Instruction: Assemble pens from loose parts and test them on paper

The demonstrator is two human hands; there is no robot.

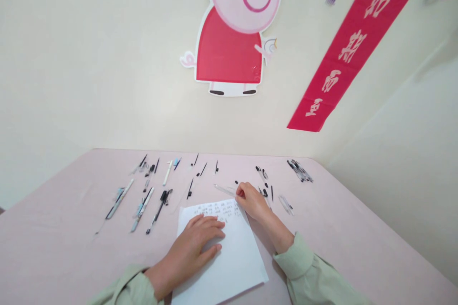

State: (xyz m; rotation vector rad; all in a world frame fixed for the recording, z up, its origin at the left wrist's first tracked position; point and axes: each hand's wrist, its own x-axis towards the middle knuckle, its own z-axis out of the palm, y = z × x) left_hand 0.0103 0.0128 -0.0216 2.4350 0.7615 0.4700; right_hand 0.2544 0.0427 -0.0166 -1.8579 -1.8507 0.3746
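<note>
A white sheet of paper (232, 257) with rows of small handwriting near its top edge lies on the pink table (53, 248) in front of me. My left hand (195, 243) rests flat on the sheet, fingers stretched out. My right hand (252, 200) sits at the sheet's top right corner, fingers closed round a clear pen barrel (224, 190) that points left and away. Both arms wear pale green sleeves.
Several pens and pen parts lie scattered across the table beyond the paper: a row of pens (143, 207) at left, small black pieces in the middle, a bundle of black refills (299, 170) at far right. A cartoon pig sticker (236, 28) and red banner (354, 43) hang on the wall.
</note>
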